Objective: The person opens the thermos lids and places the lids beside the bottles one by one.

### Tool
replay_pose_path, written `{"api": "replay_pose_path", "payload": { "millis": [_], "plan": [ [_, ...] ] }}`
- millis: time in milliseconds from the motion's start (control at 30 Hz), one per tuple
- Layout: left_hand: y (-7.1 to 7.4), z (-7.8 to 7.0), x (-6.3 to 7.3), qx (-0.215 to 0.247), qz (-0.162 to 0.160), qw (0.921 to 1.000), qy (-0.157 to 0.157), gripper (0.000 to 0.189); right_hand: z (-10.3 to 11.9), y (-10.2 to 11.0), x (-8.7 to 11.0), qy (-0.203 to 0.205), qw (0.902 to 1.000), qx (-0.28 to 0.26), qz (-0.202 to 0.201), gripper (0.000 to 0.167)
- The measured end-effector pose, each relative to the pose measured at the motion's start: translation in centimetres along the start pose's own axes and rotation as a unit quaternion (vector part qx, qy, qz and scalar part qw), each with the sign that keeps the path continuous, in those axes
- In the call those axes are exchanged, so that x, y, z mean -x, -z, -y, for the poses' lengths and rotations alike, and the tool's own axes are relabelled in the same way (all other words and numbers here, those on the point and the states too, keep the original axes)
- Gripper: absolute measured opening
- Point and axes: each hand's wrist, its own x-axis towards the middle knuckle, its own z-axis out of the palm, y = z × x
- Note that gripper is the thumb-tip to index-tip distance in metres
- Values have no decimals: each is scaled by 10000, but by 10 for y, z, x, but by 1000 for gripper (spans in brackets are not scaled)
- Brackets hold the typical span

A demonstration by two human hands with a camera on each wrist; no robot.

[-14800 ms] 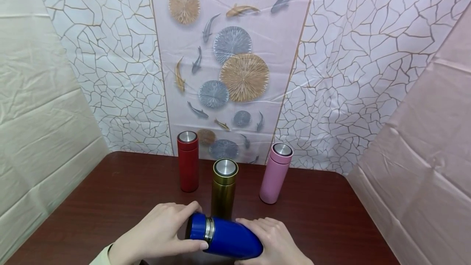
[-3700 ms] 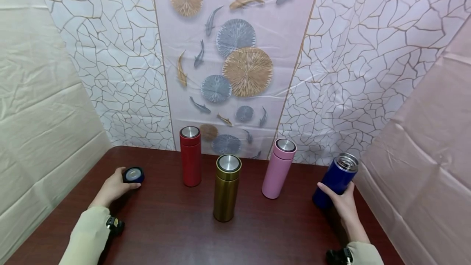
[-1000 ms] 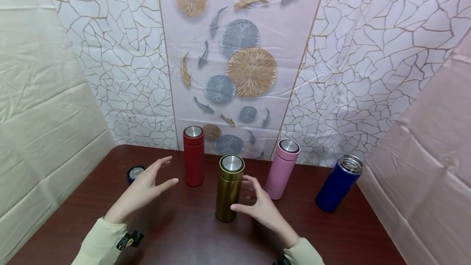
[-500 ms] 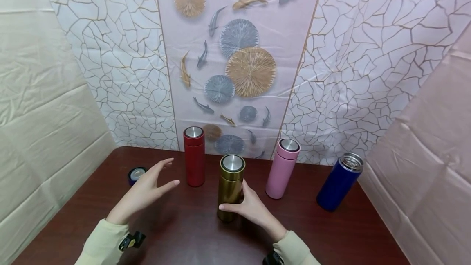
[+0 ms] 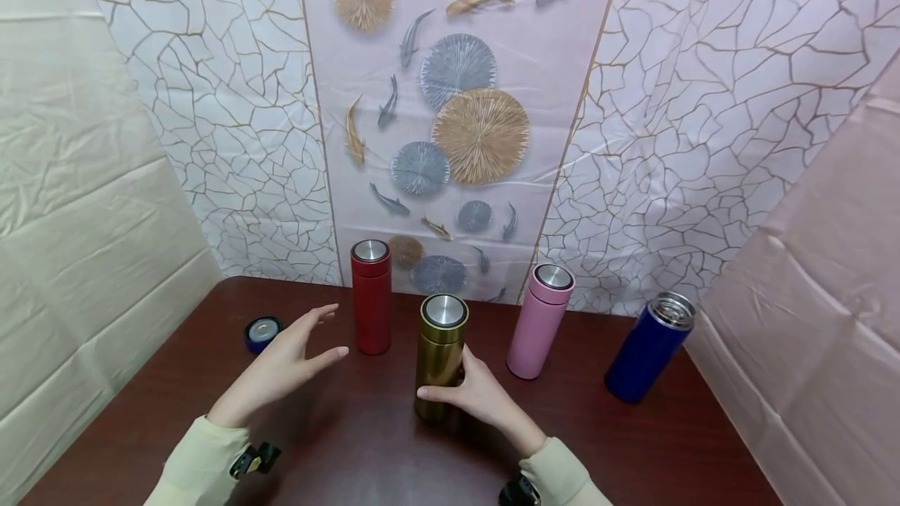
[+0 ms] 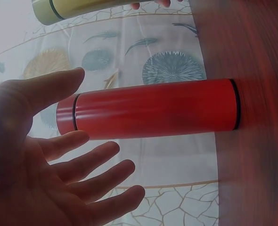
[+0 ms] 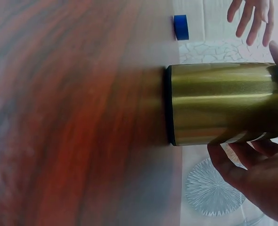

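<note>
Gold bottle (image 5: 437, 360) stands upright on the table (image 5: 351, 443), my right hand (image 5: 480, 393) curled round it, my left hand (image 5: 284, 369) spread in air. I judge this the grasping step; next probably calls for a steady lift.

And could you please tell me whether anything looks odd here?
Mainly the blue bottle: it stands open at far right, a blue lid apart at far left, whereas the red bottle, gold bottle and pink bottle are capped. No spill shows.

Brown tbl (image 5: 366, 436); 4 btls (image 5: 439, 361), blue lid (image 5: 263, 329) atop
</note>
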Motion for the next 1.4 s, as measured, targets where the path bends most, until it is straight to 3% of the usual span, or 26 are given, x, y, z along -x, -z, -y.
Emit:
{"api": "replay_pose_path", "payload": {
  "millis": [500, 1000, 1400],
  "plan": [
    [-9, -3, -1, 61, 213, 9997, 60, 78, 2, 3, 3, 7, 10000, -19, -93, 73],
    [-18, -9, 0, -85, 192, 9981, -585, 64, 2, 16, 26, -31, 9994, 238, -238, 69],
    [-30, -19, 3, -125, 394, 9959, -805, 67, 7, 32, 52, -93, 9986, 378, -362, 73]
  ]
}}
